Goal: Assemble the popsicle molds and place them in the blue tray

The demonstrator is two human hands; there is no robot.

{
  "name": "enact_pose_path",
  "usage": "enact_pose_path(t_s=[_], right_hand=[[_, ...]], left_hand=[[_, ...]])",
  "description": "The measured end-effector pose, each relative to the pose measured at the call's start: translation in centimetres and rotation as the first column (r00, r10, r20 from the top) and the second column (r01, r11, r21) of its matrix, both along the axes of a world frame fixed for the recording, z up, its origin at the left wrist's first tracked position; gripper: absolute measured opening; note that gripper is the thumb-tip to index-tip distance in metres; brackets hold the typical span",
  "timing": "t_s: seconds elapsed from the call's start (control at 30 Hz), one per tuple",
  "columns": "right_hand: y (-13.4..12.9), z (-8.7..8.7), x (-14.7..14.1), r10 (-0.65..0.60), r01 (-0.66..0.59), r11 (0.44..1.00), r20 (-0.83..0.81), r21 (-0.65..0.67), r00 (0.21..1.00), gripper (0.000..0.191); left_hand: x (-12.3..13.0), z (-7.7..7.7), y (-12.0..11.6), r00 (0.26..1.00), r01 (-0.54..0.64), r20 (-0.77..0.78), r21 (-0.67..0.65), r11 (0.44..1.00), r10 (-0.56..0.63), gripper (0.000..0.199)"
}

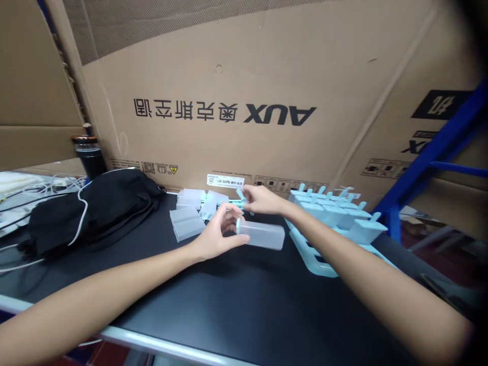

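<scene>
The left grip (215, 235) is clamped on a clear mould (266, 235) above the desk (236, 315); its long axis runs nearly crosswise, blue-rimmed end at the fingers, far end pointing right and slightly nearer. Right of both grips, many handled moulds (368, 231) stand in a blue rack (322, 268), apparently done. Beyond-left of the left grip lie loose moulds (186, 223), seemingly left over. Farther, the right grip (264, 200) pinches what looks like a blue stick (240, 194).

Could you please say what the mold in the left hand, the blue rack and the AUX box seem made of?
Mold: probably frosted plastic, being cloudy and see-through. Blue rack: likely smooth plastic, evenly coloured, softly shiny. AUX box: apparently matte cardboard, brown and printed.
</scene>
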State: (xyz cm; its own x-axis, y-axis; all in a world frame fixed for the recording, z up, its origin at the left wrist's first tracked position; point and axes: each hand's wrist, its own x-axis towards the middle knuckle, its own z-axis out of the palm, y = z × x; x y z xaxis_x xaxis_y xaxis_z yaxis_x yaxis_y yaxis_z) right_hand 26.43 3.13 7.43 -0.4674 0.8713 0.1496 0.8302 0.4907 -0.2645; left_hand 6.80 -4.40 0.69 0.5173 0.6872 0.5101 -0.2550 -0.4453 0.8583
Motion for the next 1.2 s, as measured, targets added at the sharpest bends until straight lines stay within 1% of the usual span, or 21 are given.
enact_pose_path(t_s=[0.07, 0.17, 0.27, 0.37, 0.47, 0.6, 0.67, 0.73, 0.8, 0.9, 0.97, 1.03, 1.1, 1.13, 1.2], right_hand=[[-1.7, 1.3, 1.7, -0.005, -0.003, 0.998, -0.123, -0.068, 0.992, 0.025], [-4.2, 2.9, 3.1, 0.003, -0.077, 0.978, -0.359, -0.192, 0.933, 0.03], [-6.7, 4.2, 2.7, 0.052, -0.175, 0.962, -0.49, -0.209, 0.87, 0.03], [-8.8, 5.0, 1.3, 0.117, -0.266, 0.94, -0.53, -0.214, 0.84, 0.028], [-9.9, 5.2, 0.0, 0.179, -0.295, 0.938, -0.471, -0.183, 0.864, 0.025], [-10.2, 5.1, -0.6, 0.251, -0.278, 0.958, -0.262, -0.07, 0.932, 0.019], [-10.1, 5.1, -0.5, 0.263, -0.28, 0.958, -0.183, -0.07, 0.947, 0.015], [-10.1, 5.0, -0.3, 0.263, -0.277, 0.956, -0.134, -0.099, 0.956, 0.014], [-10.1, 4.9, -0.1, 0.27, -0.277, 0.954, -0.08, -0.114, 0.96, 0.017], [-10.0, 4.7, 0.0, 0.295, -0.293, 0.951, 0.013, -0.094, 0.955, 0.026], [-10.0, 4.6, 0.0, 0.306, -0.3, 0.95, 0.068, -0.089, 0.95, 0.027], [-10.1, 4.8, 0.0, 0.311, -0.301, 0.949, 0.112, -0.098, 0.944, 0.024], [-10.3, 5.4, 0.6, 0.301, -0.287, 0.952, 0.153, -0.102, 0.941, 0.021], [-10.4, 5.8, 1.1, 0.278, -0.264, 0.959, 0.171, -0.098, 0.945, 0.022], [-10.5, 6.8, 2.9, 0.188, -0.175, 0.982, 0.211, -0.077, 0.959, 0.024]], left_hand=[[0.1, 0.1, -0.2, 0.999, -0.012, 0.041, 0.009, 1.0, 0.012, 0.049], [0.2, 0.2, -0.5, 0.999, -0.005, 0.043, 0.026, 1.0, 0.004, 0.048], [0.4, 0.0, -0.7, 1.0, -0.017, -0.019, 0.022, 1.0, 0.017, 0.043], [0.5, -0.2, -0.7, 0.998, -0.028, -0.063, 0.017, 0.999, 0.029, 0.042], [0.6, -0.4, -0.6, 0.998, -0.005, -0.061, 0.005, 1.0, 0.005, 0.042], [0.7, -0.6, -0.4, 0.999, 0.015, -0.044, -0.016, 1.0, -0.016, 0.04], [0.7, -0.6, -0.3, 0.998, 0.007, -0.063, -0.024, 1.0, -0.009, 0.041], [0.7, -0.7, -0.3, 0.996, -0.004, -0.086, -0.022, 1.0, 0.002, 0.042], [0.7, -0.7, -0.2, 0.994, -0.006, -0.106, -0.016, 1.0, 0.005, 0.043], [0.7, -0.8, -0.2, 0.992, 0.015, -0.121, -0.015, 1.0, -0.016, 0.042], [0.7, -0.9, -0.2, 0.99, 0.021, -0.14, -0.015, 1.0, -0.023, 0.041], [0.8, -0.9, -0.3, 0.984, 0.027, -0.173, -0.007, 1.0, -0.027, 0.043], [0.7, -0.8, -0.4, 0.976, 0.045, -0.214, 0.009, 0.999, -0.042, 0.045], [0.7, -0.8, -0.4, 0.97, 0.052, -0.239, 0.02, 0.998, -0.046, 0.045], [0.7, -0.7, -0.5, 0.956, 0.045, -0.291, 0.047, 0.998, -0.03, 0.043]])
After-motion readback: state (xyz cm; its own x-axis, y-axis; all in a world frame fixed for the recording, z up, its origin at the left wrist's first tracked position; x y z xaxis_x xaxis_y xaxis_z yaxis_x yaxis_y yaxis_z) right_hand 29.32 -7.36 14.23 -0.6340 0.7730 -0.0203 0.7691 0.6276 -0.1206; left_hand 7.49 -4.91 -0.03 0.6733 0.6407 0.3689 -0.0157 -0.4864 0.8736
